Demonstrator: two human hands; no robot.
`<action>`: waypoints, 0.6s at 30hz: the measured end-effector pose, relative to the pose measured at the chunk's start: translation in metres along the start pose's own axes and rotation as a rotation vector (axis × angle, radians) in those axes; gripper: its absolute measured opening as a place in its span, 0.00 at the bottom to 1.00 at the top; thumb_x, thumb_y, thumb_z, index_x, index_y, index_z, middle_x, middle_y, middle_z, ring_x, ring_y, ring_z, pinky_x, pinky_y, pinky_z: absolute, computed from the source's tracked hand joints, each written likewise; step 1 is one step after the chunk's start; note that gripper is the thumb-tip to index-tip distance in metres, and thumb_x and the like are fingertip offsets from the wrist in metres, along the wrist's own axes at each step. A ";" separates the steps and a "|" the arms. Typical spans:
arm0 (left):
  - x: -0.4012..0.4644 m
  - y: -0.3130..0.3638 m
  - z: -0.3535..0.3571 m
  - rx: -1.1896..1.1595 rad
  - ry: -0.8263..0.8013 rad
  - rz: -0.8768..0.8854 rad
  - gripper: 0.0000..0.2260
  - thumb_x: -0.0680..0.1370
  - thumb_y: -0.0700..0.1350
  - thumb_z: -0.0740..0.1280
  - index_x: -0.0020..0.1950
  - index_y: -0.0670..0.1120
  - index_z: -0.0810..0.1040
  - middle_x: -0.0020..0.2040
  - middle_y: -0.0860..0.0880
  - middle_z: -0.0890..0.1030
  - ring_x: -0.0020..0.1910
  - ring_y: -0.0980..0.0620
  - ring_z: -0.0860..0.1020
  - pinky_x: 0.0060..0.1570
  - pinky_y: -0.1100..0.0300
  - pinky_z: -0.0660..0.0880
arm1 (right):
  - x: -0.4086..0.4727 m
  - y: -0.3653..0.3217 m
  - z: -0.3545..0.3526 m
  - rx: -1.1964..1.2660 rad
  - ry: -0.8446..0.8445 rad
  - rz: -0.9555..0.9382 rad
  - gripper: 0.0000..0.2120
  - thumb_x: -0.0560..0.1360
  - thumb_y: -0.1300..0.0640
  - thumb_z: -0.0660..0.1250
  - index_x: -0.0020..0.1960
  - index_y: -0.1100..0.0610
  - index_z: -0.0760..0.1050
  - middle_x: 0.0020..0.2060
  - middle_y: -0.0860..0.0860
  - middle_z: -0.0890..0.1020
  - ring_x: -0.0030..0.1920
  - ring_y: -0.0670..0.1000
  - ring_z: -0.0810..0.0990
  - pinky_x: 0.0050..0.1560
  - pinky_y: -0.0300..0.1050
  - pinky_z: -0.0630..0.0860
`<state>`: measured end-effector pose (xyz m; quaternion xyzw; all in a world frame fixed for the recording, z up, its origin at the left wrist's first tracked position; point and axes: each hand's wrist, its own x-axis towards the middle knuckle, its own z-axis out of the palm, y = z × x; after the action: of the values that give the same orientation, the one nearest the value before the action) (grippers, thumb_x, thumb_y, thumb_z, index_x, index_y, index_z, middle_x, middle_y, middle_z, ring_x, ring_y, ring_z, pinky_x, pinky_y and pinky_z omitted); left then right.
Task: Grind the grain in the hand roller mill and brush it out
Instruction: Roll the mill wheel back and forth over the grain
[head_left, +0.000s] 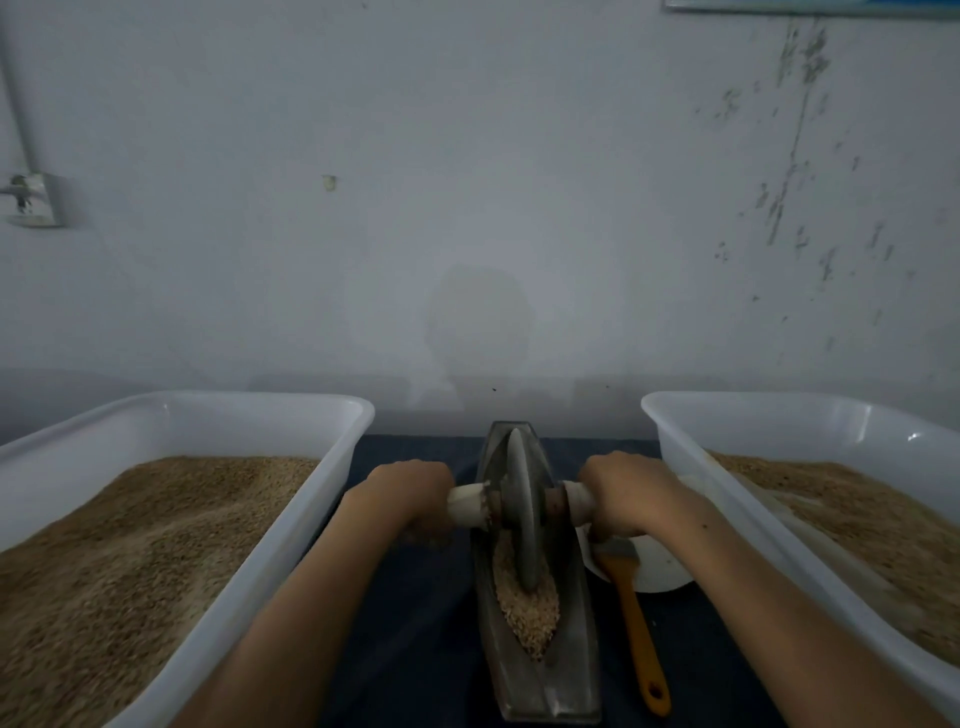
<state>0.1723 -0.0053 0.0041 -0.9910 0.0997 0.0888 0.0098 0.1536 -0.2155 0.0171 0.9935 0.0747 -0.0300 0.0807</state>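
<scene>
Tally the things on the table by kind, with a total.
White plastic tubs of grain: 2
Roller mill: 1
Yellow-handled brush: 1
White bowl: 1
Total: 5

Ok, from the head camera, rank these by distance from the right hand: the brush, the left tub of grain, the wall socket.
From the right hand:
1. Brush, just below the hand, right of the mill.
2. Left tub of grain, across the mill.
3. Wall socket, high on the far left.
</scene>
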 end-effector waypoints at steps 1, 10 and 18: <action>-0.001 0.000 -0.001 -0.030 -0.048 0.012 0.13 0.72 0.46 0.72 0.55 0.46 0.78 0.42 0.49 0.81 0.39 0.53 0.78 0.44 0.58 0.73 | 0.000 0.000 -0.001 0.010 -0.050 0.005 0.11 0.72 0.53 0.71 0.52 0.56 0.76 0.40 0.49 0.77 0.41 0.48 0.76 0.42 0.42 0.72; 0.003 0.004 0.003 0.105 0.215 -0.040 0.17 0.73 0.50 0.70 0.60 0.48 0.75 0.53 0.48 0.79 0.52 0.48 0.78 0.45 0.56 0.68 | 0.008 0.003 0.010 0.059 0.094 0.016 0.09 0.74 0.53 0.69 0.52 0.55 0.76 0.46 0.51 0.80 0.44 0.51 0.78 0.46 0.44 0.72; 0.008 0.003 0.013 0.070 0.424 -0.059 0.12 0.75 0.49 0.68 0.57 0.49 0.74 0.53 0.48 0.79 0.52 0.48 0.77 0.46 0.56 0.67 | 0.011 0.000 0.027 0.062 0.420 0.032 0.01 0.77 0.55 0.63 0.48 0.50 0.73 0.46 0.48 0.80 0.48 0.51 0.77 0.48 0.45 0.65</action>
<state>0.1773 -0.0094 -0.0100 -0.9890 0.0737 -0.1254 0.0255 0.1632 -0.2179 -0.0099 0.9810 0.0731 0.1766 0.0333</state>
